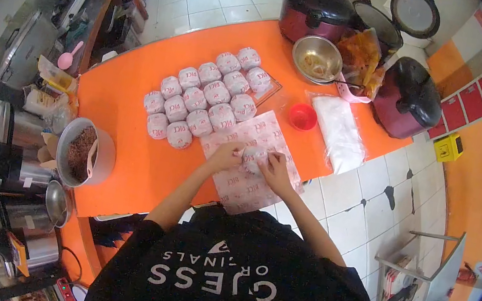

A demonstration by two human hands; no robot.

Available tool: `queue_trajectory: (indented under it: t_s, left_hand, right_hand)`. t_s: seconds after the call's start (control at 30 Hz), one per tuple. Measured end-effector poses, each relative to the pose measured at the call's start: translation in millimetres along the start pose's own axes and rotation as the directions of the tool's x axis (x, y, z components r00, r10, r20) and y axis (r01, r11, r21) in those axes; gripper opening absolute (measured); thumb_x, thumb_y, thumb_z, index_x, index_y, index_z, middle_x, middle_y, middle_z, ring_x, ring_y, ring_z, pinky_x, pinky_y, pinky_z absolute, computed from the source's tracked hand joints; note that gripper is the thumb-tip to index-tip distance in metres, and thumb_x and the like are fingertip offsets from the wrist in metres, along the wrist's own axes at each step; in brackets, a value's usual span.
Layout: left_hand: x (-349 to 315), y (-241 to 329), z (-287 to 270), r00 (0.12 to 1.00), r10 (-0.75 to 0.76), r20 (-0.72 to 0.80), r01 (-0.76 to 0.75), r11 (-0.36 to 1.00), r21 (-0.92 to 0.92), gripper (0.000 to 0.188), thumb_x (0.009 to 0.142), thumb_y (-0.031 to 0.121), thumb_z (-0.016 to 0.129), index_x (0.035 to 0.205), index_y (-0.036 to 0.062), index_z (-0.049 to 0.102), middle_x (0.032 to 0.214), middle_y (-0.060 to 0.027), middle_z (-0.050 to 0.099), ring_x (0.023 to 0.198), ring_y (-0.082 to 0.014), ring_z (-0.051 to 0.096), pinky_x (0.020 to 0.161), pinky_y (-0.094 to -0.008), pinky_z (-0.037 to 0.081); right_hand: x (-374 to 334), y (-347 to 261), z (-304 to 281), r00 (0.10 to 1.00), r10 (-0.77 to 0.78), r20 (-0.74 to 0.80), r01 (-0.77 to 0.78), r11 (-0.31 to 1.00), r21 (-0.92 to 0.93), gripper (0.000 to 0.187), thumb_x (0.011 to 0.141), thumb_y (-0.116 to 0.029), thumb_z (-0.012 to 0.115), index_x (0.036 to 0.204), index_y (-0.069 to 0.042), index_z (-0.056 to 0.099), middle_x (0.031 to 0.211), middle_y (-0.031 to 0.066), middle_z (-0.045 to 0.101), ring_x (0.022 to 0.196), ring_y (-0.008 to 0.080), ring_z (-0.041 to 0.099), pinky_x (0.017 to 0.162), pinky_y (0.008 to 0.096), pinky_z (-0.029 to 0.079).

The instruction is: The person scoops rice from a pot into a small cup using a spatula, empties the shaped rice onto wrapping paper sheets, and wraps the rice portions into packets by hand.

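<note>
A round paper-wrapped bundle (252, 160) sits between my two hands over a stack of printed wrapping paper sheets (238, 189) at the table's near edge. My left hand (226, 156) is closed in a pinch at the bundle's left side. On the other side my right hand (275, 173) curls its fingers against the bundle's wrapper. What is inside the wrapping is hidden. Just beyond the sheets, several similar wrapped bundles (195, 99) stand in close rows on the orange table (122, 151).
Right of the bundles are a red cup (303, 117), a clear bag of white sheets (338, 134) and a metal bowl (317, 60). Dark red rice cookers (408, 99) stand at the far right. A pot of brown rice (104, 158) with a ladle is at the left.
</note>
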State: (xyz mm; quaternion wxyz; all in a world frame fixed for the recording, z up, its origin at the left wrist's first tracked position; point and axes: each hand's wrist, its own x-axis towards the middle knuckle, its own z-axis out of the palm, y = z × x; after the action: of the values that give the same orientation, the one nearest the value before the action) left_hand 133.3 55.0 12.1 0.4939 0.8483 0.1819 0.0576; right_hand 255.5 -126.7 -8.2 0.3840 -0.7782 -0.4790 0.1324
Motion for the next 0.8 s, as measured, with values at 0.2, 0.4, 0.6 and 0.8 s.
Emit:
queue_trajectory:
  t_s: [0.2, 0.4, 0.6, 0.8]
  left_hand:
    - [1, 11, -17, 0.982, -0.015, -0.186, -0.048, 0.943, -0.329, 0.021, 0.071, 0.007, 0.068, 0.089, -0.0002, 0.060, 0.090, -0.0090, 0.059, 0.089, -0.0164, 0.058, 0.075, -0.0330, 0.047]
    - [-6, 94, -58, 0.769, 0.517, -0.376, -0.520, 0.848, 0.103, 0.016, 0.073, 0.004, 0.069, 0.088, 0.0028, 0.063, 0.084, -0.0061, 0.057, 0.084, -0.0224, 0.057, 0.072, -0.0324, 0.046]
    - [-19, 98, -48, 0.567, 0.696, -0.441, -0.491, 0.715, 0.497, 0.027, 0.074, -0.001, 0.064, 0.101, -0.0009, 0.064, 0.098, -0.0124, 0.054, 0.090, -0.0281, 0.055, 0.079, -0.0349, 0.047]
    - [-31, 76, 13, 0.841, 0.364, -0.400, -0.349, 0.930, 0.114, 0.052, 0.088, 0.018, 0.056, 0.133, -0.0037, 0.041, 0.126, -0.0211, 0.046, 0.118, -0.0360, 0.046, 0.102, -0.0431, 0.036]
  right_hand:
    - [45, -25, -8, 0.899, 0.396, 0.188, -0.439, 0.812, 0.385, 0.063, 0.087, -0.040, 0.063, 0.127, 0.005, 0.044, 0.114, 0.0222, 0.053, 0.102, 0.0227, 0.057, 0.087, 0.0339, 0.047]
    - [62, -79, -53, 0.853, 0.167, 0.495, -0.519, 0.150, 0.842, 0.046, 0.088, -0.039, 0.061, 0.117, -0.004, 0.053, 0.104, 0.0096, 0.062, 0.095, 0.0199, 0.062, 0.083, 0.0320, 0.050]
    - [71, -130, -55, 0.839, 0.136, 0.526, -0.399, -0.503, 0.767, 0.035, 0.088, -0.042, 0.060, 0.112, -0.016, 0.056, 0.104, 0.0038, 0.063, 0.093, 0.0195, 0.062, 0.083, 0.0369, 0.051]
    - [116, -88, -39, 0.902, 0.203, 0.381, -0.346, -0.187, 0.919, 0.041, 0.090, -0.047, 0.056, 0.111, -0.012, 0.058, 0.100, 0.0025, 0.063, 0.088, 0.0161, 0.062, 0.073, 0.0287, 0.049]
